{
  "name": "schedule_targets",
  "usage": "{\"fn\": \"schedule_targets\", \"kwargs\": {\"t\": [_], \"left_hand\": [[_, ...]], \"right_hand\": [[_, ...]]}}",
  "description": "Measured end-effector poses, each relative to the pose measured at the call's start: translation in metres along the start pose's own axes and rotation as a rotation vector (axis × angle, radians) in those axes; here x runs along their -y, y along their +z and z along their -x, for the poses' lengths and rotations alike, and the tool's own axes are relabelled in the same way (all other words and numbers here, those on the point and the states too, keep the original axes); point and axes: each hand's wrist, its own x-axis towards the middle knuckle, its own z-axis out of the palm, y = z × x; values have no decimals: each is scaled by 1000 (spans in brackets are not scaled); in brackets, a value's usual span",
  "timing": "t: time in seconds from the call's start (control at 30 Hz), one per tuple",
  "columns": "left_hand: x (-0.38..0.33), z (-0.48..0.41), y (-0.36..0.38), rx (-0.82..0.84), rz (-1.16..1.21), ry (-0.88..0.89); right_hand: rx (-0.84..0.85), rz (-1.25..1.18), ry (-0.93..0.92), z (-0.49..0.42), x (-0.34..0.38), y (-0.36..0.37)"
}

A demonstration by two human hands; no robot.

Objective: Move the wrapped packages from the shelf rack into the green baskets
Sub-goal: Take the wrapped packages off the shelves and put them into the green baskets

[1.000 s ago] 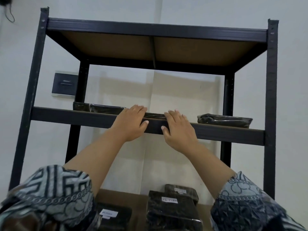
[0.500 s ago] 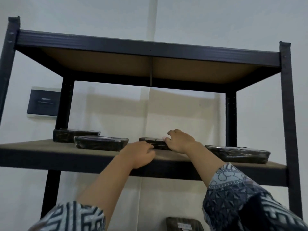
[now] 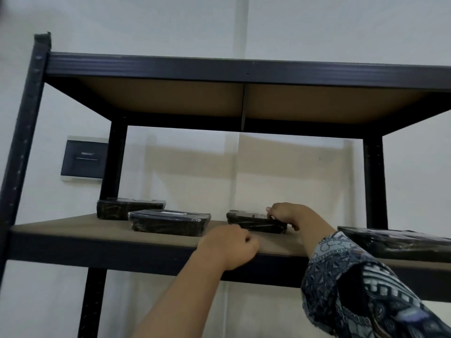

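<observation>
While on shelf (image 3: 97,230), package (image 3: 249,222) in right grip (image 3: 288,214).

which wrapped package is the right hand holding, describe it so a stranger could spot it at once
On the black shelf rack, look at the lower brown board. Of the four dark wrapped packages on it, this package is third from the left, near the centre. Its left neighbour and right neighbour lie untouched; it alone has the right hand gripping its right end.

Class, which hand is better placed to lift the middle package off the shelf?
Right. The right hand grips the middle package; the left hand is curled at the shelf edge.
</observation>
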Motion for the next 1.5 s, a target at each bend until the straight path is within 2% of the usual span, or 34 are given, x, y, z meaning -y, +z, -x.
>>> {"fn": "schedule_targets", "kwargs": {"t": [0.13,0.23,0.4,0.6,0.77,1.0,1.2,1.5], "left_hand": [[1,0,1,1,19,-13],[2,0,2,-2,25,-30],[2,-2,2,-1,8,-29],[6,-5,7,-7,27,-36],[6,-5,7,6,37,-43],[2,-2,3,25,48,-42],[0,-1,1,13,35,-47],[1,-1,3,18,32,-86]], "right_hand": [[-64,-35,17,-5,-4,2],[-108,-311,103,-17,-13,3],[-148,-485,171,-12,-15,-1],[-213,-572,160,-10,-26,4],[-203,-644,131,-7,-27,4],[-148,-473,85,-9,-25,5],[-110,-61,117,-6,-15,2],[-101,26,75,-2,-12,8]]}}
